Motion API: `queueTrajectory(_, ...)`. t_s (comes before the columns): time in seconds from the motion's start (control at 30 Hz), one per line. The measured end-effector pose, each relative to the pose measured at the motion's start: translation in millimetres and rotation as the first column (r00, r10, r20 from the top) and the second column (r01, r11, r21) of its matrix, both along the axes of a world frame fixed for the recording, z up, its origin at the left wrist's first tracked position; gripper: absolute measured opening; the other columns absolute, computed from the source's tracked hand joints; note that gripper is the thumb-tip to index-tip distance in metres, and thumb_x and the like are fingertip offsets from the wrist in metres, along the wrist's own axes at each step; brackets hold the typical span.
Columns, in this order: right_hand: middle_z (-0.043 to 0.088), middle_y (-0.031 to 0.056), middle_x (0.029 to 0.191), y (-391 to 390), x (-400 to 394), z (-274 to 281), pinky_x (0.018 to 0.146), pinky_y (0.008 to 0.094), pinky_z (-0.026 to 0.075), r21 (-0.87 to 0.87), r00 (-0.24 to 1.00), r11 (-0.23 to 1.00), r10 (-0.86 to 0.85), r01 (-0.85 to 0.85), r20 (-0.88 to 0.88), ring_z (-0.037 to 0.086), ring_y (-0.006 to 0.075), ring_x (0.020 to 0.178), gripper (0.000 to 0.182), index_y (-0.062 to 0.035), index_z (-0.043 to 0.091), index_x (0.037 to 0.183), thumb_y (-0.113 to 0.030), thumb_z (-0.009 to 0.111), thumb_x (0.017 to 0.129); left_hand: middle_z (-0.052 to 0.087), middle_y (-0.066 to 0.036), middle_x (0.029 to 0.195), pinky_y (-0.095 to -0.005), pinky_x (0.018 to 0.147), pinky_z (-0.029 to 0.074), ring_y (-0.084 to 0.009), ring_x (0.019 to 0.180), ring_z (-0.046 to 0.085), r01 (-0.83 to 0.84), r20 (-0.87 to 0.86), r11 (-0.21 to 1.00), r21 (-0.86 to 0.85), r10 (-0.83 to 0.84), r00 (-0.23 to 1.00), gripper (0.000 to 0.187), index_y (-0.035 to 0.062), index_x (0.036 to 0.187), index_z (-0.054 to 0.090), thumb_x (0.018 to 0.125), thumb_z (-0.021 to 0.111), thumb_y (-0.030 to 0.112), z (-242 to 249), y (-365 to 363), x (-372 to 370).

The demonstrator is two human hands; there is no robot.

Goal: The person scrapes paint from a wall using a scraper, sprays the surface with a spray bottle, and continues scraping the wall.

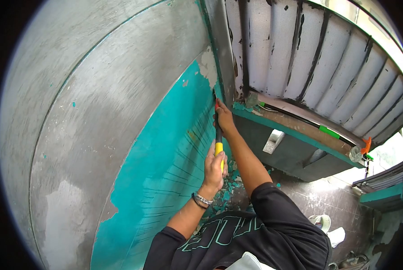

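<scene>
My left hand (214,170), with bracelets at the wrist, is closed around the yellow grip of a long-handled scraper (218,135). Higher up, my right hand (224,119) wraps the dark shaft close to the red part near its head. The tool's tip meets the wall by the corner post; its blade is too small to make out. Turquoise paint (165,162) covers a curved section of the wall beside both hands, scored with many dark lines. Bare grey wall (93,112) shows to the left of it.
Paint flakes (226,193) litter the floor below my hands. To the right, a ledge (296,128) under a slatted shutter (291,49) holds a green-and-black strip, a clear glass (356,154) and an orange object (367,145). A white container (320,221) stands on the dark tiled floor.
</scene>
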State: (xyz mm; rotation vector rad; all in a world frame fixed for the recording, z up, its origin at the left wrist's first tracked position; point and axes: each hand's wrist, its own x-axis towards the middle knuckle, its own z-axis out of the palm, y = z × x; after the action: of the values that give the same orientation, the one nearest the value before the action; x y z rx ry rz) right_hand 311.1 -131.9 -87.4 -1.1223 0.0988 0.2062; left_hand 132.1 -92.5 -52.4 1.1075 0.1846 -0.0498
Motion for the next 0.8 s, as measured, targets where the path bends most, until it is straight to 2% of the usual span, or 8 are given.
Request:
queueTrajectory(0.13,0.052,0.0052,0.074,-6,3,2,0.043,0.0263,0.043,-0.037,1.000,0.999,0.004,-0.004,-0.005,0.047,0.0126,0.047,0.050,-0.0187,0.044,0.144,-0.016,0.042,0.094,0.049,-0.001,0.075,-0.0180,0.037,0.030,-0.0037,0.044,0.037,0.003,0.000,0.999,-0.043,-0.003,1.000,0.068,0.0064,0.152,0.013,0.094,0.046,0.016,7,-10,1)
queueTrajectory(0.2,0.048,0.0039,0.087,-7,-2,3,0.047,0.0275,0.047,-0.100,0.997,0.992,0.074,-0.075,-0.016,0.050,0.0113,0.066,0.052,-0.0147,0.040,0.146,-0.013,0.040,0.094,0.049,-0.001,0.075,-0.0178,0.038,0.031,-0.0036,0.044,0.038,-0.001,0.019,0.999,-0.042,0.001,1.000,0.068,0.0066,0.152,0.012,0.094,0.046,0.015,0,-10,2)
queueTrajectory(0.33,0.048,0.0041,0.086,-10,11,-1,0.047,0.0275,0.048,-0.009,0.999,0.999,0.049,-0.049,0.004,0.049,0.0111,0.064,0.052,-0.0153,0.039,0.146,-0.014,0.040,0.094,0.049,-0.001,0.075,-0.0173,0.039,0.032,-0.0033,0.045,0.038,-0.012,-0.037,0.998,-0.055,0.010,0.999,0.068,0.0069,0.152,0.012,0.094,0.046,0.014,2,-8,15)
queueTrajectory(0.4,0.050,0.0042,0.072,-12,15,0,0.044,0.0266,0.043,-0.004,0.999,0.999,0.042,-0.042,-0.003,0.047,0.0122,0.049,0.051,-0.0161,0.042,0.145,-0.015,0.041,0.094,0.049,-0.001,0.074,-0.0175,0.039,0.032,-0.0035,0.045,0.038,-0.018,-0.039,0.998,-0.056,0.015,0.999,0.067,0.0062,0.152,0.013,0.094,0.045,0.013,6,-16,14)
queueTrajectory(0.47,0.050,0.0038,0.071,-11,4,1,0.044,0.0267,0.043,-0.035,0.999,0.998,0.052,-0.051,0.016,0.046,0.0120,0.049,0.050,-0.0165,0.042,0.145,-0.015,0.041,0.094,0.048,-0.001,0.074,-0.0175,0.039,0.032,-0.0039,0.045,0.038,-0.025,0.036,0.999,-0.038,0.027,0.999,0.068,0.0061,0.152,0.011,0.094,0.045,0.013,2,-23,2)
queueTrajectory(0.53,0.049,0.0033,0.070,-11,4,3,0.043,0.0267,0.043,-0.067,0.998,0.996,0.063,-0.062,0.024,0.046,0.0119,0.049,0.050,-0.0170,0.042,0.145,-0.015,0.041,0.095,0.047,-0.001,0.074,-0.0176,0.039,0.032,-0.0042,0.045,0.038,-0.034,0.020,0.999,-0.030,0.034,0.999,0.069,0.0055,0.152,0.010,0.094,0.045,0.014,-1,-22,1)
queueTrajectory(0.73,0.051,0.0047,0.076,-13,24,7,0.044,0.0265,0.044,-0.023,1.000,1.000,0.006,-0.005,0.015,0.048,0.0115,0.055,0.050,-0.0180,0.043,0.145,-0.016,0.040,0.094,0.048,-0.002,0.075,-0.0189,0.037,0.029,-0.0048,0.044,0.038,0.026,0.007,1.000,-0.001,-0.026,1.000,0.070,0.0050,0.152,0.009,0.094,0.045,0.016,9,-14,29)
queueTrajectory(0.8,0.051,0.0049,0.077,-17,28,8,0.045,0.0266,0.045,0.012,0.999,0.999,0.042,-0.042,-0.021,0.049,0.0118,0.057,0.050,-0.0181,0.043,0.145,-0.015,0.040,0.094,0.049,-0.002,0.076,-0.0187,0.037,0.029,-0.0051,0.045,0.039,0.031,0.002,0.999,0.014,-0.031,1.000,0.069,0.0058,0.152,0.009,0.094,0.045,0.016,10,-17,27)
